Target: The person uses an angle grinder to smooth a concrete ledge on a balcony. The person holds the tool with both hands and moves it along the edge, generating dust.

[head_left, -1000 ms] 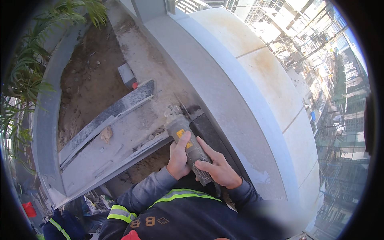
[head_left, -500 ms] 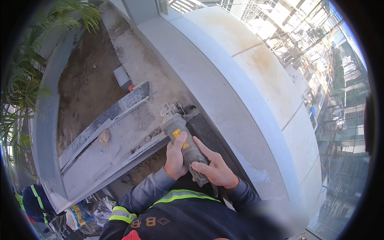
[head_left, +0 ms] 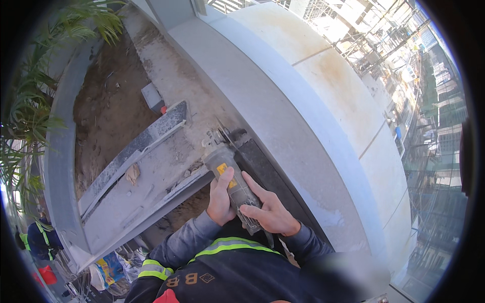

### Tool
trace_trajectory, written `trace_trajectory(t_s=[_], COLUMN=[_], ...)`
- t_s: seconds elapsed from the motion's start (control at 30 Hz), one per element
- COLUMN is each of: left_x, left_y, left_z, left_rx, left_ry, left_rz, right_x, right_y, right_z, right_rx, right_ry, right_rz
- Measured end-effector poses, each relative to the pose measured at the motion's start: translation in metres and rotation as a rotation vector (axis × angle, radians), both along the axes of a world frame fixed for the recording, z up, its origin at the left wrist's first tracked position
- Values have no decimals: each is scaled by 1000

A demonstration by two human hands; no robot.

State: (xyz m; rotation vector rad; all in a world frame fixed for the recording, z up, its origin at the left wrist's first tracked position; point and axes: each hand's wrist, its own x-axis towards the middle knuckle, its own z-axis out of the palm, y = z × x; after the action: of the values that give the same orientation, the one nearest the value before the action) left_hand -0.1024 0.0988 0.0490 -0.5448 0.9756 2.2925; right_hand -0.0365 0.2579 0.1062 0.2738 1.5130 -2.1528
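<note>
Between my hands is a dusty grey angle grinder [head_left: 230, 178] with a yellow label, its body slanting away from me. My left hand [head_left: 221, 198] wraps the grinder's left side, thumb laid along the top near the label. From the right, my right hand [head_left: 270, 208] grips the rear part of the body, forefinger stretched forward. The thin disc [head_left: 228, 136] at the grinder's head is seen nearly edge-on. It stands at the end of a dark stone slab [head_left: 260, 164] beside the pale ledge; whether it touches the stone cannot be made out.
A curved pale parapet [head_left: 283, 101] runs along the right. On the left lie a loose dark-faced stone strip [head_left: 136, 151], a grey block [head_left: 153, 98] and a soil bed [head_left: 108, 121]. Palm leaves [head_left: 30, 101] hang at far left. Another person [head_left: 43, 240] is at lower left, near sacks [head_left: 108, 270].
The grinder's head has shifted slightly, and more of its disc shows now. My grip is the same. The view has moved a little, and the person at lower left has changed posture.
</note>
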Motion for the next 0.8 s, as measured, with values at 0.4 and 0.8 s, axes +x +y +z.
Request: trace_trajectory(t_s=[0.4,0.8], left_x=[-11,-2], left_y=[-2,-1], left_z=[2,3], left_rx=[1,63], left_ry=[21,-34], left_rz=[11,42], right_x=[-8,-11], right_y=[-4,-3], right_z=[1,13], right_rx=[21,116], right_ry=[123,25], right_rz=[-25,46])
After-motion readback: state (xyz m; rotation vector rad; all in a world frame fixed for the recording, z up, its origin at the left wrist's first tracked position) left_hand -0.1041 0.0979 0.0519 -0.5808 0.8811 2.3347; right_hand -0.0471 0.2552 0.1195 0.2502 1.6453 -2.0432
